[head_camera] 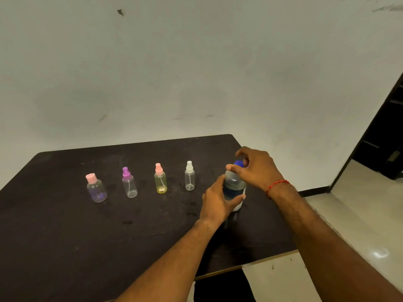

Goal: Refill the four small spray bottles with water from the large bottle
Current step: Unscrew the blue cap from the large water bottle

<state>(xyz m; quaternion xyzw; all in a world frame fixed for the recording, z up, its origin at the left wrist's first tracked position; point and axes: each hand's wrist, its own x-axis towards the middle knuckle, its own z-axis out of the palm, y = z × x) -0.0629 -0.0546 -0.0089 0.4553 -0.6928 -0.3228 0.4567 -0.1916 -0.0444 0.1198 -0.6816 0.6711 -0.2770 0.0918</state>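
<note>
The large clear water bottle [233,184] stands upright on the dark table [65,236] at the right. My left hand [214,200] is wrapped around its body. My right hand [256,166] pinches its blue cap [238,163] from above. To the left, small bottles stand in a row, all capped: a round one with a pink flip cap [96,188], a clear one with a purple sprayer [129,183], a yellow one with a pink sprayer [160,179], and a clear one with a white sprayer [189,176]. They look almost empty.
A pale wall rises right behind the table's far edge. The table's right edge [283,214] drops to a light tiled floor [359,214]. A dark doorway [383,136] opens at the far right. A red thread circles my right wrist.
</note>
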